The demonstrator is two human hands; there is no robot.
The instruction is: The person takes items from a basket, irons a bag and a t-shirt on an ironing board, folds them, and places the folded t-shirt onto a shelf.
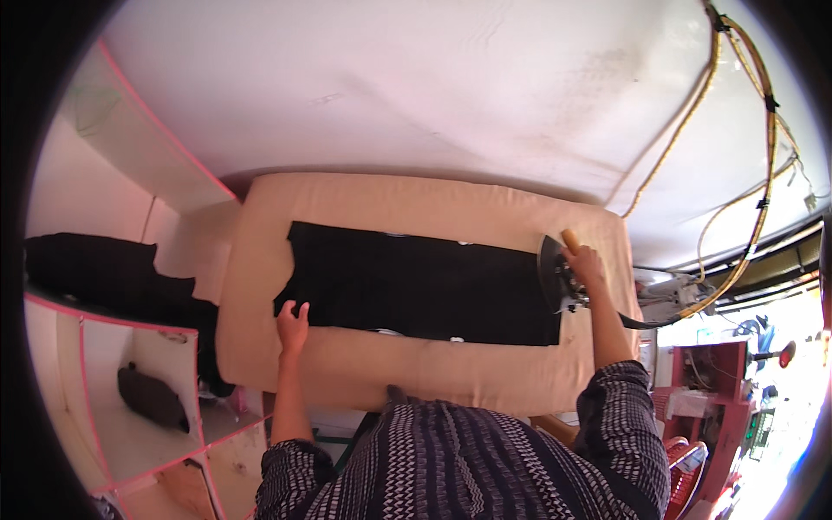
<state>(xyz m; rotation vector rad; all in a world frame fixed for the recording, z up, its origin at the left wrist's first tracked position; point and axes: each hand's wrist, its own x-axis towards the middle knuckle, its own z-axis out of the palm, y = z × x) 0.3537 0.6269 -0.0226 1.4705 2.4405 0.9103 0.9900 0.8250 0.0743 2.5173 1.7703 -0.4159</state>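
A long black fabric piece (416,282) lies flat on a padded board with a tan cover (416,192). Small white spots show along its upper and lower edges. My right hand (585,266) is closed round the wooden handle of an iron (552,273) at the fabric's right end. The iron appears tipped on its side or heel, its dark soleplate facing left; whether it touches the fabric I cannot tell. At the fabric's lower left corner, my left hand (293,328) touches the edge with fingertips, thumb and fingers slightly apart.
Yellow-wrapped hoses and a cable (768,130) hang at the right. More black fabric (95,269) lies on a pink-edged white shelf unit (195,390) at left. A white wall (416,95) stands behind the board. Lower right are a red cabinet (715,368) and a red basket (687,472).
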